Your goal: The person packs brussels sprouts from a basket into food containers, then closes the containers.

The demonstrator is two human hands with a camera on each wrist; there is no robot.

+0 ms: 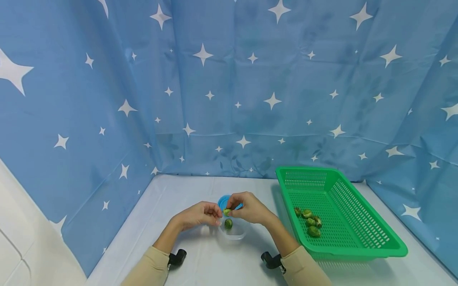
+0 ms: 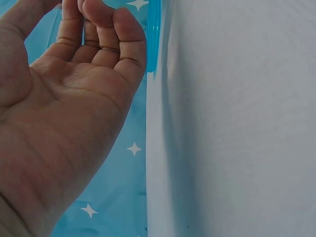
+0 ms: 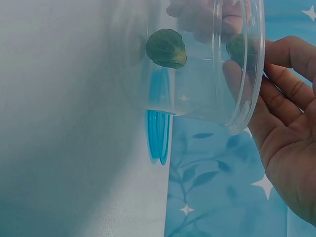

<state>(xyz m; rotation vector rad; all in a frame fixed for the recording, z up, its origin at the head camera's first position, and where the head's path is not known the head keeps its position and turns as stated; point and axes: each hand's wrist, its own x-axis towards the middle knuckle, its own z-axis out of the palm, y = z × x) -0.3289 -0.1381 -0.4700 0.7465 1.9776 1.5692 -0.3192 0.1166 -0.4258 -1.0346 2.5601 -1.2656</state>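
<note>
My right hand (image 1: pixel 250 208) pinches a small green Brussels sprout (image 1: pixel 227 212) between thumb and fingers, over a clear plastic container (image 1: pixel 234 237). Another Brussels sprout (image 3: pixel 166 48) lies inside that container, on its bottom. At the container's left side is my left hand (image 1: pixel 198 214), its loosely bent fingertips right at the rim; its palm (image 2: pixel 69 113) holds nothing. Behind the container lies a round blue lid (image 1: pixel 223 201), partly hidden by the right hand. Through the clear wall, the right wrist view shows the held sprout near the rim.
To the right stands a green plastic basket (image 1: pixel 354 251) with several Brussels sprouts (image 1: pixel 311 222) along its left side. A white table (image 1: pixel 200 262) lies beneath everything, and a blue curtain (image 1: pixel 222 119) with white stars hangs at the back and sides.
</note>
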